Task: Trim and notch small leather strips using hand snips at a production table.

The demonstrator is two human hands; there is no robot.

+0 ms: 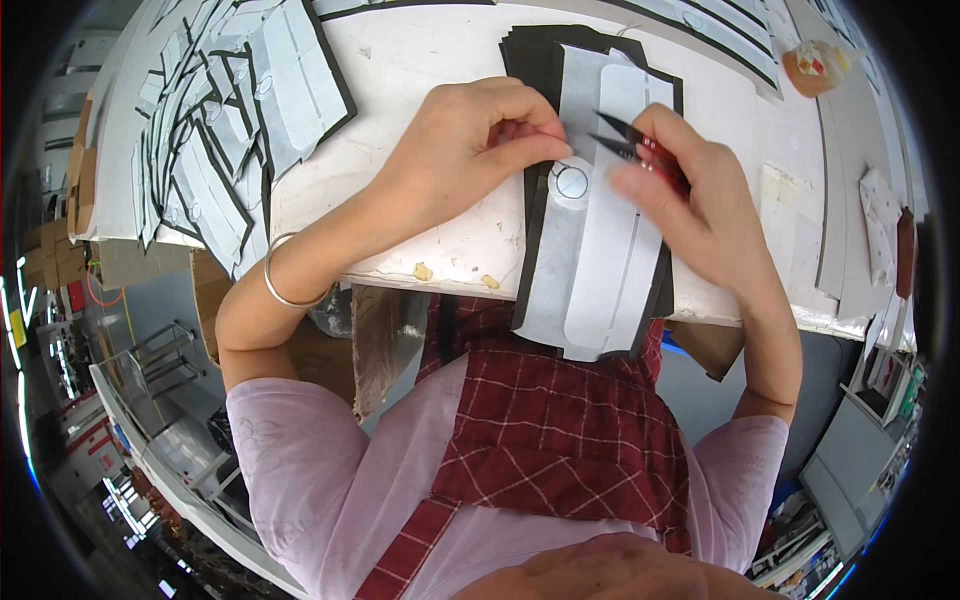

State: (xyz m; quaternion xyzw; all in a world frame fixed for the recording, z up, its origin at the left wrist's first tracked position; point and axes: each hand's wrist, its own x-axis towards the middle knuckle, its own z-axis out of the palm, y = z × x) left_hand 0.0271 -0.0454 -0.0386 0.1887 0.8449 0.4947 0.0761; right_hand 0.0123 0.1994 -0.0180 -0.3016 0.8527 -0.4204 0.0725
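A stack of black pieces topped with a pale grey-white panel (590,280) lies over the table's front edge, with a round circled patch (570,182) on it. My left hand (465,145) is pinched at the panel's upper left, just above that patch; whatever its fingertips hold is too small to make out. My right hand (690,190) holds red-handled scissors (660,160) with black pointed blades over the panel, tips near my left fingertips.
The white table (420,240) bears piles of black-edged panels (290,90) at left, more strips (700,25) at the back, a container of amber stuff (815,68) at back right and crumpled white material (878,225) at right. Cardboard (230,310) stands beneath.
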